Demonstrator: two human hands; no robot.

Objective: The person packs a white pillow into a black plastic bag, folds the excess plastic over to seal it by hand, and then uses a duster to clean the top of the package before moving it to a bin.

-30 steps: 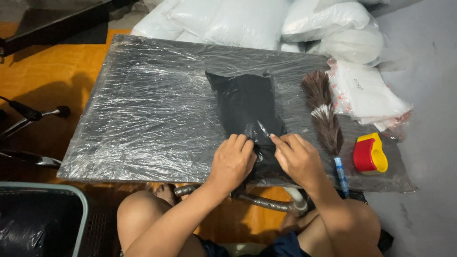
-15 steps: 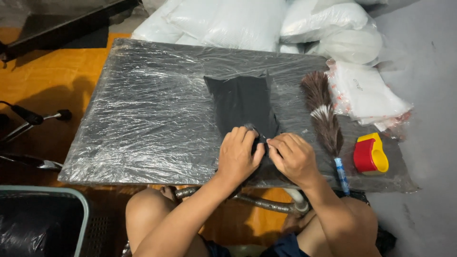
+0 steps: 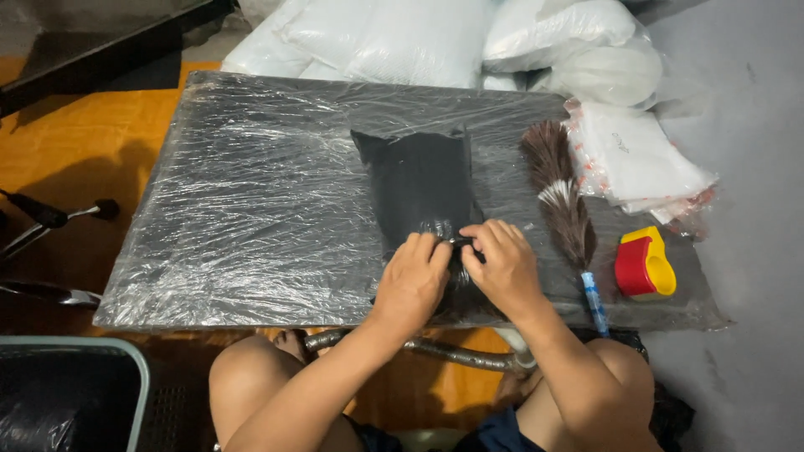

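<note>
The left hand (image 3: pixel 413 280) and the right hand (image 3: pixel 502 266) sit close together on the near end of a flat black plastic bag (image 3: pixel 421 186). The fingers of both hands are curled shut and pinch the shiny, crinkled bottom edge of the bag between them. The fingertips of the two hands almost touch.

The black bag lies in the middle of a dark table wrapped in clear plastic film (image 3: pixel 243 209), with its far end pointing away from the person.

Just to the right of the bag lies a brown and white feather duster with a blue handle (image 3: pixel 563 197). Further right sits a red and yellow tape holder (image 3: pixel 643 266). Behind it lies a stack of flat white packets in clear wrap (image 3: pixel 636 159). Big white stuffed bags (image 3: pixel 435 33) are piled behind the table.
</note>
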